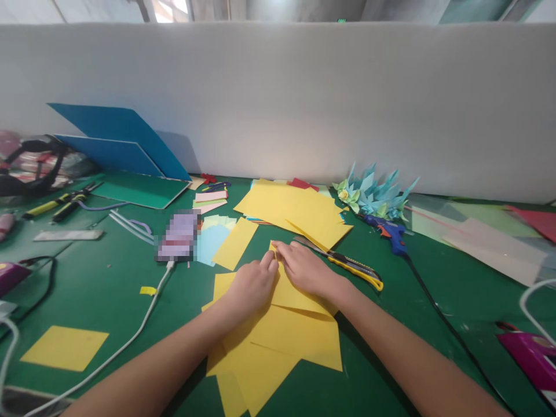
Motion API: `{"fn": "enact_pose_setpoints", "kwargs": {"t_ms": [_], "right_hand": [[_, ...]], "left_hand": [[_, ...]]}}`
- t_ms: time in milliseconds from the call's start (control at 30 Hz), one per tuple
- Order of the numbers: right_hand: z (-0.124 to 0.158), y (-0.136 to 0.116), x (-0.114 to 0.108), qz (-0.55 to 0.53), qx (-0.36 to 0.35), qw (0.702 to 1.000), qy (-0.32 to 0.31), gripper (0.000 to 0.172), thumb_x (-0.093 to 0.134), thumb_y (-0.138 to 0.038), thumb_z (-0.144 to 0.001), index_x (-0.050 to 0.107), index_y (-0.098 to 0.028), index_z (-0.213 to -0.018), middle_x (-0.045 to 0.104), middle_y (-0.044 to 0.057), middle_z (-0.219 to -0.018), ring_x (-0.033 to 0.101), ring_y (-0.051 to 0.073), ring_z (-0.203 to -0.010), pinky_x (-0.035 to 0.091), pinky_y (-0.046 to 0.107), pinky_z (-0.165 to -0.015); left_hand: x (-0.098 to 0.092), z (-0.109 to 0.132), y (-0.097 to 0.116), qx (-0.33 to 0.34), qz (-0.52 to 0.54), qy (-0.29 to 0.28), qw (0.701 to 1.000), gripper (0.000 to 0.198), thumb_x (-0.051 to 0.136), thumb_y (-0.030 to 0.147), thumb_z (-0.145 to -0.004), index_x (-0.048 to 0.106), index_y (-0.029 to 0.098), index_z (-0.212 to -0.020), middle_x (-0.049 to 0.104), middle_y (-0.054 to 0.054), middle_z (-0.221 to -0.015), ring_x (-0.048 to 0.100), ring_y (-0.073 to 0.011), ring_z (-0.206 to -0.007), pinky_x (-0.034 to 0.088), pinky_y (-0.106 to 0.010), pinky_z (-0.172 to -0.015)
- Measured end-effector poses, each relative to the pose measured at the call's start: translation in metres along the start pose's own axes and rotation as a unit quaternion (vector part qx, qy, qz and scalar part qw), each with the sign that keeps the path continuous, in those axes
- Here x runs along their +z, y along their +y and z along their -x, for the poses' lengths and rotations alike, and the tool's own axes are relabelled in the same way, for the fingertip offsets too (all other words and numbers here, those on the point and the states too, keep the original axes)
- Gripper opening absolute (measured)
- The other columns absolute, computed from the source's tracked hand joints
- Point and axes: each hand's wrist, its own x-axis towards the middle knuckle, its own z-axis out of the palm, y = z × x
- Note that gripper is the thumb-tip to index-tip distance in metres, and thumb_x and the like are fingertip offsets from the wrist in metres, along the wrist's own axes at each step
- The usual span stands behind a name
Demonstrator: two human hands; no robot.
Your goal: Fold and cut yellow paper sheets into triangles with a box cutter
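Note:
My left hand (254, 285) and my right hand (306, 267) meet at the far edge of a yellow sheet of paper (291, 296). Both are closed, with the fingertips pinching the paper close together near its corner. That sheet lies over several other yellow paper pieces (282, 359), fanned out on the green table. Just right of my right hand rests a yellow and black utility knife (356, 271), its far end partly behind the hand. My fingers hide part of the edge they hold.
Behind my hands is a stack of yellow paper (286, 202). A blue glue gun (393, 234) and blue paper leaves (376, 194) are at right. A phone (178, 234) with a white cable (152, 307) lies left. Blue boards (117, 142) lean against the white partition (278, 104).

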Motion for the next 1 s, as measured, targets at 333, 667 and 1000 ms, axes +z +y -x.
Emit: {"fn": "enact_pose_setpoints", "kwargs": {"t_ms": [333,667,1000], "right_hand": [[-0.003,0.002,0.004,0.018,-0.021,0.999,0.028,0.039,0.032,-0.013,-0.094,0.048,-0.007,-0.128,0.065,0.013,-0.113,0.053,0.025,-0.090,0.040,0.038,-0.081],[0.024,0.002,0.013,0.042,-0.042,0.994,0.088,0.035,0.031,-0.014,-0.095,0.053,-0.011,-0.121,0.047,0.013,-0.139,0.050,0.025,-0.105,0.042,0.039,-0.085],[0.034,-0.002,0.011,0.055,-0.029,0.996,0.068,0.032,0.034,-0.008,-0.091,0.058,-0.011,-0.112,0.061,0.013,-0.121,0.051,0.026,-0.102,0.040,0.038,-0.082]], "left_hand": [[0.004,0.000,-0.002,0.002,-0.011,0.015,1.000,0.045,0.042,0.003,-0.075,0.047,0.007,-0.119,0.053,-0.019,-0.124,0.064,-0.0193,-0.074,0.052,-0.030,-0.061],[0.001,0.000,-0.002,0.011,0.016,0.019,1.000,0.037,0.043,0.004,-0.077,0.049,0.006,-0.114,0.052,-0.021,-0.124,0.065,-0.0204,-0.075,0.051,-0.031,-0.063],[0.002,0.000,-0.006,0.019,0.018,0.009,1.000,0.035,0.042,0.003,-0.077,0.052,0.009,-0.110,0.036,-0.018,-0.146,0.066,-0.0207,-0.077,0.051,-0.033,-0.064]]}}
